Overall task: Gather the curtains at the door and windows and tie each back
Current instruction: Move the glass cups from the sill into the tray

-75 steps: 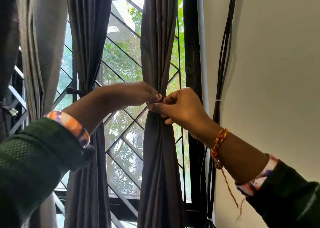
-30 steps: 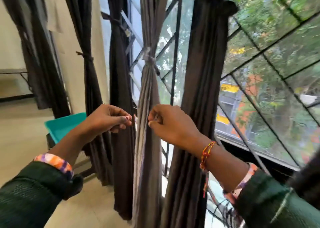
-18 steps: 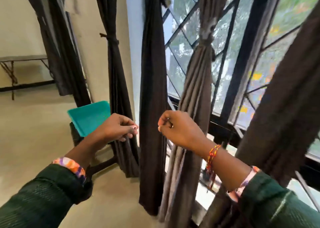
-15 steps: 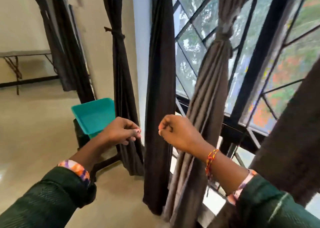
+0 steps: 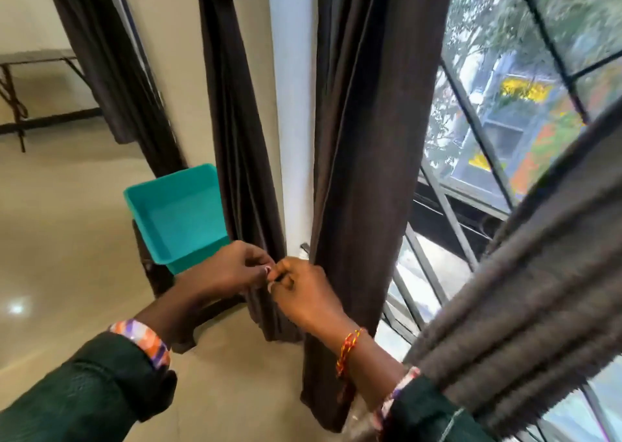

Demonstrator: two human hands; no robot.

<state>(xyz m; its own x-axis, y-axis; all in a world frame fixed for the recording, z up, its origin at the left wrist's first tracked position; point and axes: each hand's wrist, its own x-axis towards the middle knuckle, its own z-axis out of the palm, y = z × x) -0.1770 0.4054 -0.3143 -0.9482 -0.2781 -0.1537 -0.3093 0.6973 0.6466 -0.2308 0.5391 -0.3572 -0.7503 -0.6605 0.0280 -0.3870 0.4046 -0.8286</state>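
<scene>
My left hand [image 5: 232,270] and my right hand [image 5: 303,293] meet fingertip to fingertip at waist height. Both pinch a small dark tie piece [image 5: 276,278] that barely shows between them. The hands sit in front of the gap between two dark brown curtains. The one on the right [image 5: 363,138] hangs straight down at the window's edge, just behind my right hand. The one on the left [image 5: 235,105] hangs by the wall and is bunched near its top. A grey gathered curtain [image 5: 525,290] crosses the right foreground over my right sleeve.
A teal plastic tub [image 5: 181,212] stands on a dark stool just beyond my left hand. The barred window [image 5: 498,112] fills the right side. More dark curtains [image 5: 111,54] hang at the far left, with a metal-legged table [image 5: 20,71] behind them.
My view has swung left and down along the window. My hands, held apart half a second ago, have come together and lowered, fingertips now touching.
</scene>
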